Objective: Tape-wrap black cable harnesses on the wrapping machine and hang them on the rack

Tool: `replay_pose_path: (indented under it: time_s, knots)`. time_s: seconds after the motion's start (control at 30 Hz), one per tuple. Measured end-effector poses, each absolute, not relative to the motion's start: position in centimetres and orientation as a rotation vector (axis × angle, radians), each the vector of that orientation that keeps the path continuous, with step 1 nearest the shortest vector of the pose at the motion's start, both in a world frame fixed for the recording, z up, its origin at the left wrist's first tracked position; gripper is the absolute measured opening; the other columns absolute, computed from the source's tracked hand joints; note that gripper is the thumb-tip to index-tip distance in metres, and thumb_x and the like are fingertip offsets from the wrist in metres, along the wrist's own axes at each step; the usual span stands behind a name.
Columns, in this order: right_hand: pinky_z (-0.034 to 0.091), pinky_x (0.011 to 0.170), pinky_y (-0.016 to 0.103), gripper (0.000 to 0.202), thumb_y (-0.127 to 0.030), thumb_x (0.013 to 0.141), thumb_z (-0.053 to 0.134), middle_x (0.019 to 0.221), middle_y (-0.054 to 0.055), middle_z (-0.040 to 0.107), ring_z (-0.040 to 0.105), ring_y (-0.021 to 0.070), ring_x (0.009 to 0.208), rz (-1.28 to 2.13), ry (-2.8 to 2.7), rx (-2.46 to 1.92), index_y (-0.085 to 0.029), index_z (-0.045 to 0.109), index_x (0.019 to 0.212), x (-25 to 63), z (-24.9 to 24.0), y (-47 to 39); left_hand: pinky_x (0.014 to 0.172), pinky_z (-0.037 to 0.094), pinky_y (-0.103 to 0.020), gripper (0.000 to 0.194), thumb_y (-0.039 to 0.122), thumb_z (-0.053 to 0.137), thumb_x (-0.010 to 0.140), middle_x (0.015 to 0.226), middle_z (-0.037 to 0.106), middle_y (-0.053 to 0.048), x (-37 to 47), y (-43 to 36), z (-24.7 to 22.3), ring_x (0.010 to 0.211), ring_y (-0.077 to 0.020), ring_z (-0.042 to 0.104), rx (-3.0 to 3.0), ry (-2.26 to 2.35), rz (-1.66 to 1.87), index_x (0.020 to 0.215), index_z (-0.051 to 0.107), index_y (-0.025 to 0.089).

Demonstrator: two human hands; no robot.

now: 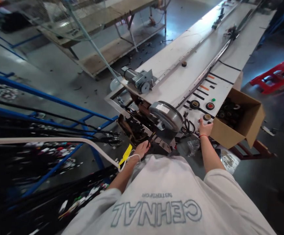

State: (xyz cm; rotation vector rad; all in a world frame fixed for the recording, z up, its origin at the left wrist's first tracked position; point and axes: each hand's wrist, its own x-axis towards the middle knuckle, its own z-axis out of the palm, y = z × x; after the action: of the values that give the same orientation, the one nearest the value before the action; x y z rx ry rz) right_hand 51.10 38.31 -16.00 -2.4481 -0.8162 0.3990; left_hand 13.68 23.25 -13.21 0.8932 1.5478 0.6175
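Note:
My left hand (142, 148) is low beside the near end of a long white machine table (171, 58). Its fingers are curled together by dark metal parts; what they hold, if anything, cannot be made out. A white cord with a yellow tag (125, 155) is by that wrist. My right hand (206, 128) rests at the table's near right edge, fingers apart, just below a tape roll (207, 117). Black-handled scissors (188, 125) lie to its left. Between my hands sits a large grey wheel (166, 115).
An open cardboard box (237, 130) of dark rolls stands right of the table. A motor (138, 78) sits at the table's left corner. Blue racks (46, 94) with black strands fill the left side. A red plastic stool (276, 76) is at the right.

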Motion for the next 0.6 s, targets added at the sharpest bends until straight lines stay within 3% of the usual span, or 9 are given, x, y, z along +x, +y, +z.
replay_pose_path:
  time_s: [0.3, 0.6]
  knots:
    - [0.041, 0.106, 0.050, 0.089, -0.064, 0.079, 0.063, 0.139, 0.030, 0.049, 0.049, 0.0410, 0.128, 0.394, -0.817, -2.434, -0.003, 0.040, 0.140, 51.4, -16.2, 38.5, 0.048, 0.028, -0.025, 0.055, 0.069, 0.039, 0.088, 0.049, 0.040, 0.004, 13.8, 24.4, -12.6, 0.045, -0.0107, 0.036, 1.010, 1.550, 0.683, 0.074, 0.053, 0.018]
    - [0.038, 0.108, 0.049, 0.089, -0.062, 0.083, 0.061, 0.142, 0.032, 0.045, 0.046, 0.0411, 0.132, 0.415, -0.843, -2.430, 0.000, 0.037, 0.142, 51.2, -15.6, 38.5, 0.053, 0.033, -0.025, 0.050, 0.059, 0.037, 0.094, 0.050, 0.045, 0.003, 16.3, 28.2, -11.3, 0.051, -0.0123, 0.042, 1.135, 1.510, 0.770, 0.070, 0.052, 0.018]
